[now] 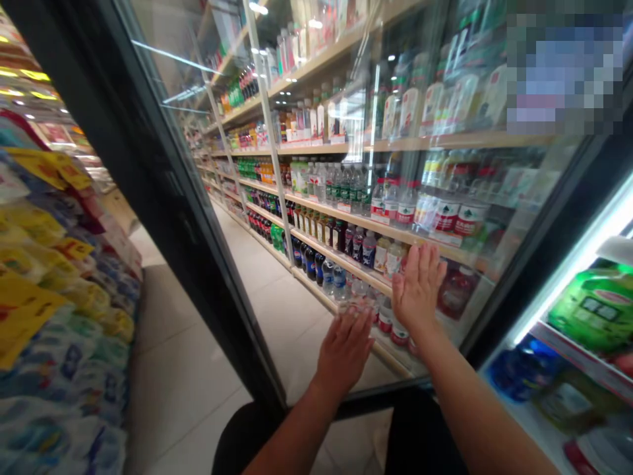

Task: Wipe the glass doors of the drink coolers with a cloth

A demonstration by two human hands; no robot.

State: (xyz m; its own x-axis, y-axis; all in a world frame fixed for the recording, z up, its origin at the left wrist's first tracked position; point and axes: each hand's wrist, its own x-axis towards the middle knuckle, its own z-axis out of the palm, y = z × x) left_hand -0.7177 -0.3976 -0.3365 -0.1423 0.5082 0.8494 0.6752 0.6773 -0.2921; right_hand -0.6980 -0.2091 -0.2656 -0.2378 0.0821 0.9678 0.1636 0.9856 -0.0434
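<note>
Glass in a dark frame forms the door [173, 204]; through it, shelves [316, 206] carry rows of bottles, among them clear ones with red labels [405, 204] and dark-filled ones [309, 260] lower down. On the right, a lit cooler shelf [583, 363] bears a bright green pack [593, 307]. The door lies directly ahead of the left hand [346, 343] and right hand [418, 284], both flattened with fingers straight, palms facing the pane; whether they touch it, I cannot tell.
</note>
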